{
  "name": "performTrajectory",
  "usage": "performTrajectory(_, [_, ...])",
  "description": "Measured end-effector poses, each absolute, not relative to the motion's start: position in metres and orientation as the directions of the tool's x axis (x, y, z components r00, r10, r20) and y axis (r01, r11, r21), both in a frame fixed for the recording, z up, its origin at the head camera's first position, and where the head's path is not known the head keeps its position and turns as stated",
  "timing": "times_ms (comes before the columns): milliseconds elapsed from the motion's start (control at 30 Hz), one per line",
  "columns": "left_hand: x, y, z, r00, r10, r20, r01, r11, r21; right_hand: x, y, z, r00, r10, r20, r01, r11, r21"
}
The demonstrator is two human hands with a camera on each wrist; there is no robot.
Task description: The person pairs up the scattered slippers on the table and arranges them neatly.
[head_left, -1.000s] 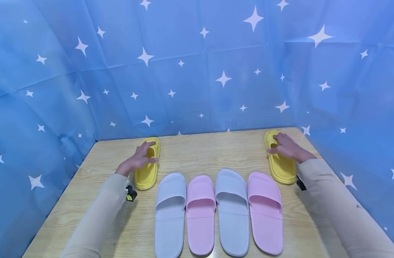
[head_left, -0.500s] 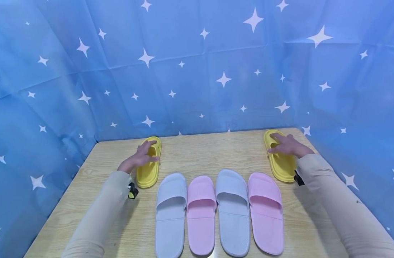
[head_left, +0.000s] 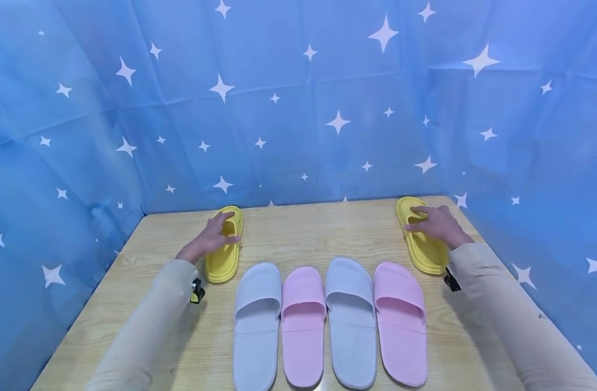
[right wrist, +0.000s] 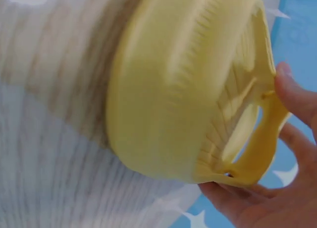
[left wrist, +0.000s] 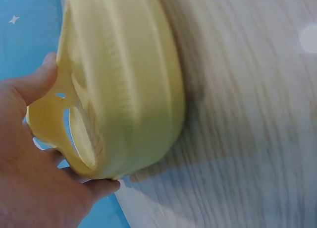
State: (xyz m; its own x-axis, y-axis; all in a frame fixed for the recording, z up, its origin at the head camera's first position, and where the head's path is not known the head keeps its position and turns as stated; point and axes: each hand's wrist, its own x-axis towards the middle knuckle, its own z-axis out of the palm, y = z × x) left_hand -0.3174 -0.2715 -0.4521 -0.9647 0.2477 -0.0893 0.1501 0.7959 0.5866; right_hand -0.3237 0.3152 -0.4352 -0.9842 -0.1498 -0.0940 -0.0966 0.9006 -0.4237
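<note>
Two yellow slippers lie toward the back of the wooden table, toes to the far edge. My left hand grips the left yellow slipper over its upper; in the left wrist view the thumb and fingers hold opposite sides of that upper. On the far right, my right hand holds the right yellow slipper the same way, the thumb on one side and fingers on the other in the right wrist view. Both slippers appear flat on the table. Parts of their uppers are hidden behind the hands in the head view.
Between my forearms stands a row of slippers: a grey slipper, a pink slipper, another grey slipper and another pink slipper. A blue curtain with white stars hangs along the back and sides of the table.
Both yellow slippers have slid very slightly toward the back edge with my hands on them. The head view has shifted a little. The grey and pink slippers stay in place.
</note>
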Motion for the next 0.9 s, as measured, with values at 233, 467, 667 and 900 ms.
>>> performTrajectory(233, [-0.317, -0.273, -0.456, -0.976, 0.198, -0.09, 0.108, 0.799, 0.591, -0.322, 0.316, -0.44, -0.985, -0.158, -0.076, -0.11, 0.893, -0.435])
performTrajectory(467, [-0.315, -0.27, -0.455, -0.989, 0.129, -0.073, 0.063, 0.808, 0.586, -0.319, 0.318, -0.442, -0.989, -0.141, -0.047, -0.105, 0.886, -0.451])
performTrajectory(667, [-0.305, -0.264, -0.452, -0.999, 0.022, -0.024, 0.007, 0.87, 0.492, -0.315, 0.314, -0.445, -0.996, -0.072, -0.055, -0.044, 0.917, -0.396])
performTrajectory(900, [-0.295, -0.261, -0.45, -0.999, 0.017, -0.036, -0.003, 0.868, 0.496, -0.308, 0.307, -0.44, -0.992, -0.097, -0.08, -0.065, 0.941, -0.333])
